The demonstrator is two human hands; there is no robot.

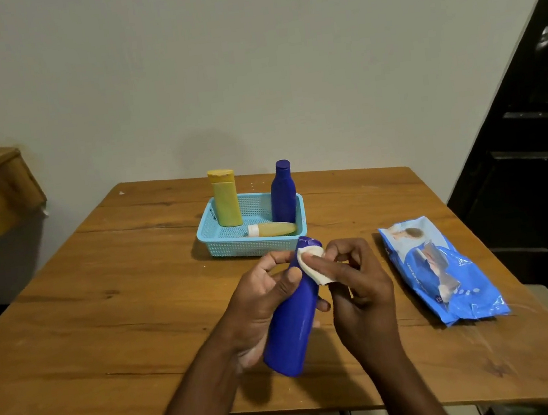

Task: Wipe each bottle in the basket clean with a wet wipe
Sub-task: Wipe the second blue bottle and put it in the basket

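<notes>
Blue bottle (292, 322): I see it tilted, cap away; left hand (261, 309) wraps it, right hand (355, 287) pinches wipe (310, 265) against cap.

Count, head view. Bottles: four in all. Blue bottles: two, one far and upright in the basket (283, 194), one near, outside the basket (292, 325). Large yellow bottle (226, 199): one, upright at the basket's left. Small yellowish bottle (272, 229) with white cap: one, lying in the basket; contents unclear. Basket (236, 246): one. Wet wipe (310, 263): one visible, possibly folded. Wipe packet (446, 272): one, at right. Table (104, 297): one. Hands: two, left (263, 298) and right (358, 286).
</notes>
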